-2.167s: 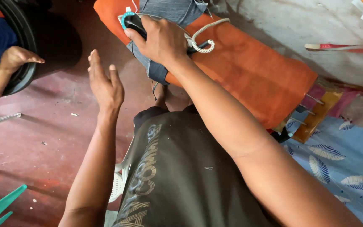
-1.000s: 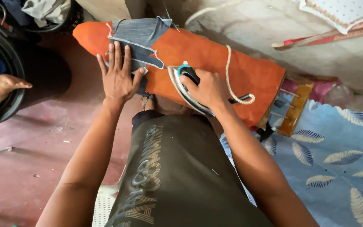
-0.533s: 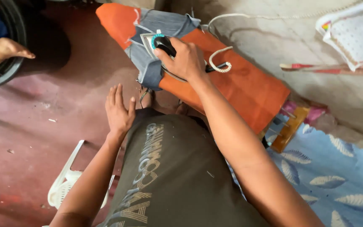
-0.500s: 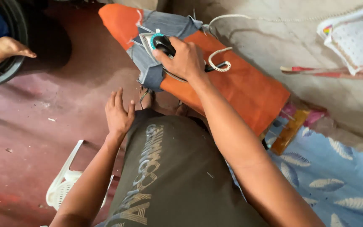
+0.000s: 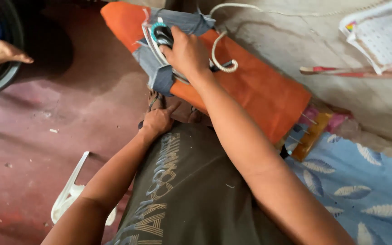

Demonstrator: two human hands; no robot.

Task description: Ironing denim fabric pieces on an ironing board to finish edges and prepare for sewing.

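The dull red floor (image 5: pixel 37 149) is filling the left half of the view, scuffed and dusty. Against it the ironing board (image 5: pixel 259 90) is stretching from the upper middle down toward the right, its cover a bright orange cloth, narrow at the far end and widening toward the near end. To the lower right a blue fabric with pale leaf shapes (image 5: pixel 364 190) is lying spread out, touching the near end of the board.

On the far end of the board a grey-blue garment (image 5: pixel 162 79) is lying, folded in rough layers with one corner hanging over the board's near edge. The iron (image 5: pixel 159 38) is sitting flat on that garment: a pale body with a teal ring and a dark handle, only partly showing from under the hand. Its white braided cord (image 5: pixel 221 63) is looping just beside the wrist and running up and away across the grey wall.

The right hand (image 5: pixel 188 53) is wrapping closed around the iron's handle, fingers curled over the top, pressing it down on the cloth. The left hand (image 5: pixel 159 120) is hanging below the board's edge, apart from the garment, loosely half curled with the thumb sticking out and holding nothing.

On the floor at lower left a white plastic hanger (image 5: pixel 71 195) is lying. At the far left edge another person's hand (image 5: pixel 1 52) is resting on a dark round rim.
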